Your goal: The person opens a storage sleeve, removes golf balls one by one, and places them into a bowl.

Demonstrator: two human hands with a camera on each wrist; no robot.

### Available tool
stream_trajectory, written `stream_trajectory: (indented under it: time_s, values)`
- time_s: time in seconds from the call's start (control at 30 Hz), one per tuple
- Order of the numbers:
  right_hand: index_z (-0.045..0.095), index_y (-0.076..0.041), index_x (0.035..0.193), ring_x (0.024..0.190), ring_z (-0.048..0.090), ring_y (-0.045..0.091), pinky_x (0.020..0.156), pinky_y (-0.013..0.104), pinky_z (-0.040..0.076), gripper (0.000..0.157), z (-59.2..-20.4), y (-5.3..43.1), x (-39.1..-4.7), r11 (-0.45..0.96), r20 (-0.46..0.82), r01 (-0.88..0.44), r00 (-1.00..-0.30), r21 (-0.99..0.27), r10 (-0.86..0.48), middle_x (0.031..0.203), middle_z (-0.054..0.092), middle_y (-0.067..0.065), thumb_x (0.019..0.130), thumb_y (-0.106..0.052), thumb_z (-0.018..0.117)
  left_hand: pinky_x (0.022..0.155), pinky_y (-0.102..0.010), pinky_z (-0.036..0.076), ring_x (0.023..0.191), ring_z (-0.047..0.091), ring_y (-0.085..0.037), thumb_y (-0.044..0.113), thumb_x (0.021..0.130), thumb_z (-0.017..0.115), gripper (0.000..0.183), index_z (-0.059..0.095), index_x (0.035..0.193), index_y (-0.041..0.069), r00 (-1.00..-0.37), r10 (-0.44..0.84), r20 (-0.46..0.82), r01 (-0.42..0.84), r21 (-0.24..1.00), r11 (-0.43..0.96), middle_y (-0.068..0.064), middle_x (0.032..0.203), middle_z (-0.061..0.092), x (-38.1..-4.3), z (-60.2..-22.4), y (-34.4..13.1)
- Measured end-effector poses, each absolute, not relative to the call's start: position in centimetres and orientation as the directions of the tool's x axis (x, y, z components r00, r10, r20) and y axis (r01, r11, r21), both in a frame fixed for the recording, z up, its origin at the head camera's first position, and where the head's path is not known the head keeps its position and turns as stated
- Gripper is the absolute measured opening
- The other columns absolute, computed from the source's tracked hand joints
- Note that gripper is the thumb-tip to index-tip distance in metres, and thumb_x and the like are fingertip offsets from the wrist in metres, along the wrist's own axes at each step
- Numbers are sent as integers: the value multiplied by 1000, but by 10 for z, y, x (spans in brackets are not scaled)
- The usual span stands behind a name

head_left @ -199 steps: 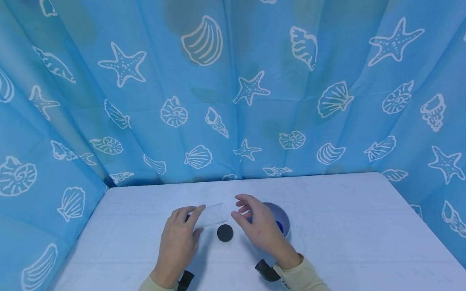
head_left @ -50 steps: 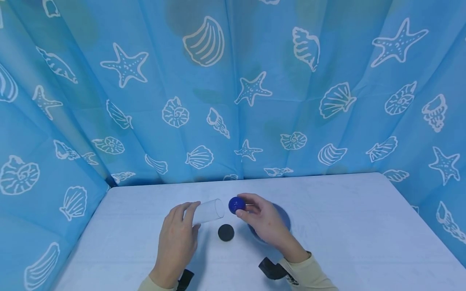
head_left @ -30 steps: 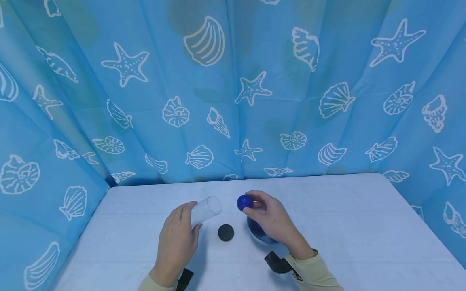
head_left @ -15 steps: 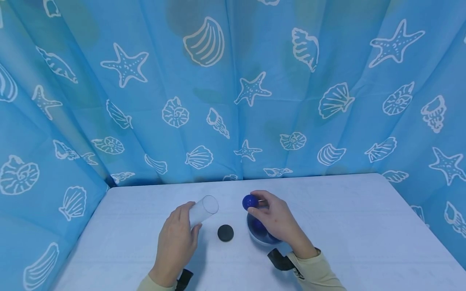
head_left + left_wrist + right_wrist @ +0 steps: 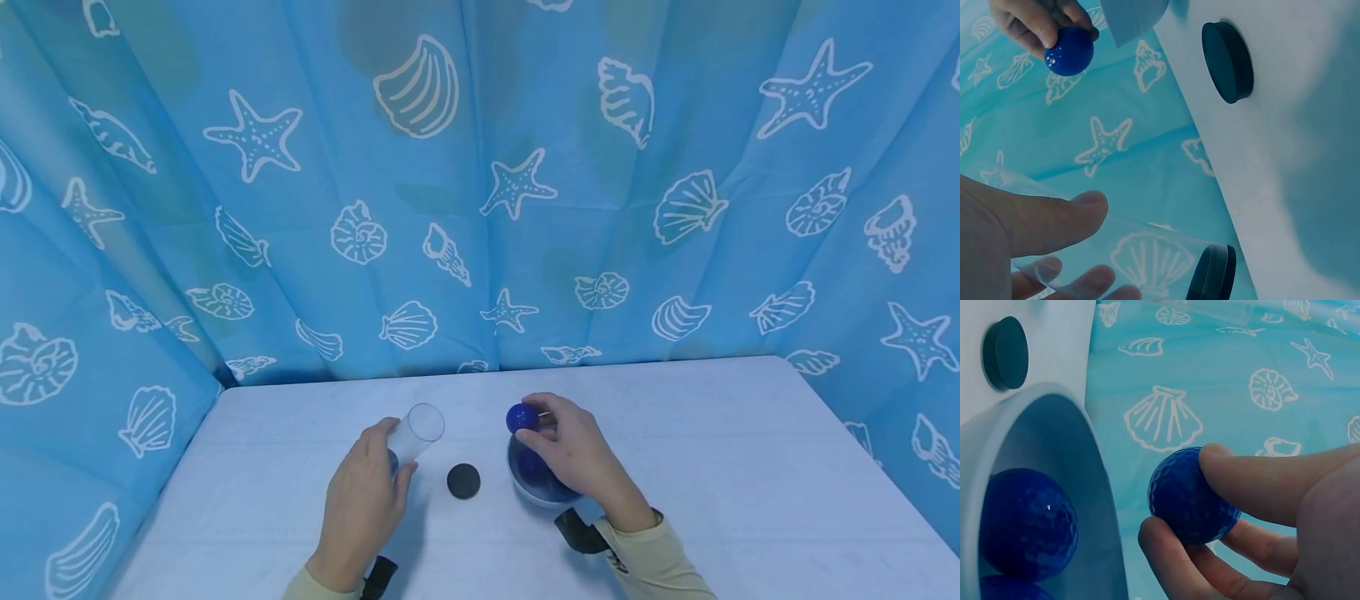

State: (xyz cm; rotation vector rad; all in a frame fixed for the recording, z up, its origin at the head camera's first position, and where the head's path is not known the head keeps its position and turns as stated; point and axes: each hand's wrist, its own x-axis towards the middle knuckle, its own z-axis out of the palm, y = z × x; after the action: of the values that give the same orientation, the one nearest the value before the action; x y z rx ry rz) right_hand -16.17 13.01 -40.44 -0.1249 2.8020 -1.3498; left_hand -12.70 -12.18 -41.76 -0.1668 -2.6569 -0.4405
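Note:
My left hand (image 5: 362,492) grips a clear plastic tube (image 5: 412,433), tilted with its open mouth up and to the right. In the left wrist view a dark cap (image 5: 1213,275) closes the tube's other end. A dimpled blue golf ball (image 5: 1188,494) is pinched between the thumb and fingers of my right hand (image 5: 570,442). This ball is just above the far left rim of a grey-blue bowl (image 5: 536,498). Inside the bowl lie more blue golf balls (image 5: 1032,525); my right hand hides part of the bowl in the head view.
A round black lid (image 5: 463,481) lies on the white-covered table (image 5: 712,467), between tube and bowl. Behind and beside the table hangs a blue curtain (image 5: 480,275) printed with shells and starfish. Each wrist carries a dark camera mount (image 5: 579,532).
First empty near the tube, my right hand later held a golf ball by the tube's mouth. It has since drawn that ball right, over the bowl. The tube has tipped more upright.

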Motion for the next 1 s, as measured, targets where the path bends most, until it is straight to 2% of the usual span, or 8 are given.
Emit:
stream_trajectory:
  time_s: [0.3,1.0]
  values:
    - [57,-7,137,111,65,28,93,47,56,46,-405,131,-162,689,12,-55,-998,-723,-68,132,61,15,95,-18,72,89,-47,58,107,68,-33,16,81,86,63,52,130,-3,-913,24,408,161,306,938,-22,123,64,-128,-419,-121]
    - [59,-2,134,115,61,33,95,54,53,45,-412,134,-164,768,12,-66,-997,-637,-76,128,61,19,93,-18,73,90,-47,57,110,67,-36,16,83,84,64,48,131,-7,-932,16,362,162,377,912,-26,123,65,-132,-426,-123]
